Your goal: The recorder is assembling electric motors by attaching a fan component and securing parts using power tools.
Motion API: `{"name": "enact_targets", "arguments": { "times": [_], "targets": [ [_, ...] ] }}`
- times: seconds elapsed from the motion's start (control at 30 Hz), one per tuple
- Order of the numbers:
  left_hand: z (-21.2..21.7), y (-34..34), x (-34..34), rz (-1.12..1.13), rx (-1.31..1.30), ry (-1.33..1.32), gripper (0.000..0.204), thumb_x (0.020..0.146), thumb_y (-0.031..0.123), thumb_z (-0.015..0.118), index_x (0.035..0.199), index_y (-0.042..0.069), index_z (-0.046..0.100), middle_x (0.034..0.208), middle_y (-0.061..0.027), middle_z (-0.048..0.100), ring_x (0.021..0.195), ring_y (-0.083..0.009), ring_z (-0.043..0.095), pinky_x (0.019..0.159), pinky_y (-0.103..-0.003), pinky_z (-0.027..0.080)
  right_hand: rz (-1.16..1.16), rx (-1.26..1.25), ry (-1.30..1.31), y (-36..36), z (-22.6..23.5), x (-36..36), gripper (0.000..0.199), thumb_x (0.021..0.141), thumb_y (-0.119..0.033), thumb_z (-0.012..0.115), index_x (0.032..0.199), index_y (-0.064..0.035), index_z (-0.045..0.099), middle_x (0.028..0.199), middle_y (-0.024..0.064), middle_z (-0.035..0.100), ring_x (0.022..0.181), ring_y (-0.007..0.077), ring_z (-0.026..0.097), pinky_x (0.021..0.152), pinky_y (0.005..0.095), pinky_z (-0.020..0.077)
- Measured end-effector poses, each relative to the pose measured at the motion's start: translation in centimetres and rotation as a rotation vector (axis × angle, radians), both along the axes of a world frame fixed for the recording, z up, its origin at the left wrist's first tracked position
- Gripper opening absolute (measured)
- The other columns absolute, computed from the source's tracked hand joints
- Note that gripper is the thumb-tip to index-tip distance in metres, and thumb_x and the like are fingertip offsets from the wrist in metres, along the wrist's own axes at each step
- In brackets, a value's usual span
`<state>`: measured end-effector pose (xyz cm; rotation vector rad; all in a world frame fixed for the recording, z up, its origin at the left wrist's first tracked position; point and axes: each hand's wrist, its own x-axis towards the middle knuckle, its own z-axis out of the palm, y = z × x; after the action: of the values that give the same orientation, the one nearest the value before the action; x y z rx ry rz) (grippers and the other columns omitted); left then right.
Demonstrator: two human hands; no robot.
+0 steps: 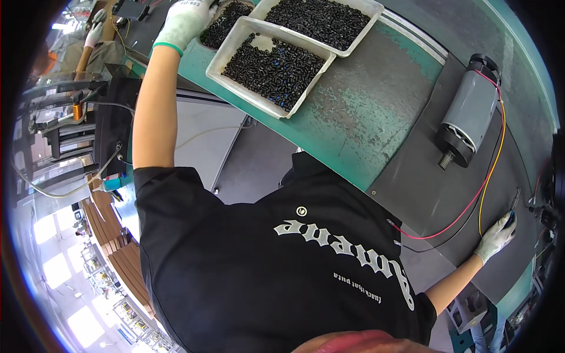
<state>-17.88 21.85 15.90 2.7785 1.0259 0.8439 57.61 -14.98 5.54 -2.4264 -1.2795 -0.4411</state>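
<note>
My left hand (187, 23), in a white glove with a green cuff, reaches to the top edge beside a small tray (207, 42) of black bits. Its fingers are mostly cut off by the frame, so what they hold is hidden. Far to the right, my gloved right hand (497, 238) is closed around a slim hand tool (515, 200) with a dark handle and narrow metal tip; its exact kind is unclear. Ahead of that hand a grey cylindrical motor (471, 112) with a threaded shaft lies on a dark mat (424, 182), trailing red, yellow and black wires.
Two white bins (318, 76) full of small black tubular pieces stand on the worn green bench (365, 117). A pale raised rail (415, 38) runs behind them. At far left are a machine frame (70, 135), stacked brown boards (126, 265) and another person's gloved hand (94, 35).
</note>
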Motion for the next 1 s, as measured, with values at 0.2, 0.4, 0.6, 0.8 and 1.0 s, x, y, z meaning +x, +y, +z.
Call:
{"name": "enact_targets", "arguments": {
  "times": [0.2, 0.4, 0.6, 0.8, 1.0],
  "targets": [
    [2.4, -1.8, 6.5, 0.446, -0.136, 0.296, 0.028, 0.085, 0.018, 0.057, 0.109, 0.006, 0.063, 0.106, -0.0217, 0.065, 0.101, -0.0365, 0.063, 0.084, -0.042, 0.05, -0.006, 0.025, -0.002, 0.1, 0.5, -0.6, 0.053, 0.098, -0.046, 0.046, 0.125, -0.0011, 0.056, 0.117, 0.0236, 0.058, 0.109, 0.0386, 0.052, 0.094, 0.0452, 0.041],
    [1.9, -2.6, 6.5, 0.586, -0.293, 0.159, 0.024, 0.081, 0.007, 0.056, 0.103, 0.001, 0.063, 0.092, -0.025, 0.065, 0.094, -0.0383, 0.064, 0.079, -0.041, 0.049, 0.001, 0.004, -0.005, -0.2, 0.3, 0.0, 0.053, 0.098, -0.046, 0.046, 0.125, -0.0009, 0.055, 0.117, 0.0236, 0.058, 0.109, 0.0387, 0.052, 0.094, 0.0451, 0.0409],
    [1.4, -1.4, 5.2, 0.49, -0.18, 0.288, 0.019, 0.081, 0.008, 0.058, 0.096, -0.001, 0.065, 0.094, -0.0234, 0.065, 0.089, -0.0391, 0.063, 0.077, -0.042, 0.05, -0.047, 0.062, 0.017, 0.3, 0.5, -1.3, 0.053, 0.099, -0.045, 0.045, 0.124, 0.0004, 0.055, 0.118, 0.0242, 0.058, 0.11, 0.0389, 0.052, 0.095, 0.0451, 0.0405],
    [2.5, -2.8, 6.8, 0.551, -0.084, 0.381, 0.023, 0.08, 0.01, 0.06, 0.1, 0.0, 0.064, 0.095, -0.0222, 0.065, 0.089, -0.0426, 0.061, 0.08, -0.046, 0.049, -0.037, 0.274, 0.041, 0.7, 1.3, -1.5, 0.054, 0.099, -0.045, 0.046, 0.124, 0.0017, 0.055, 0.116, 0.018, 0.061, 0.104, 0.0324, 0.058, 0.09, 0.041, 0.045],
    [2.1, -2.2, 4.9, 0.526, 0.124, 0.58, 0.024, 0.084, 0.012, 0.06, 0.104, -0.001, 0.063, 0.095, -0.0177, 0.067, 0.085, -0.0306, 0.066, 0.076, -0.038, 0.051, 0.102, 0.736, 0.947, 1.5, 4.3, -2.8, 0.045, 0.098, -0.036, 0.053, 0.129, -0.0035, 0.054, 0.109, 0.005, 0.061, 0.093, 0.015, 0.058, 0.082, 0.0303, 0.0473]
  ]
}}
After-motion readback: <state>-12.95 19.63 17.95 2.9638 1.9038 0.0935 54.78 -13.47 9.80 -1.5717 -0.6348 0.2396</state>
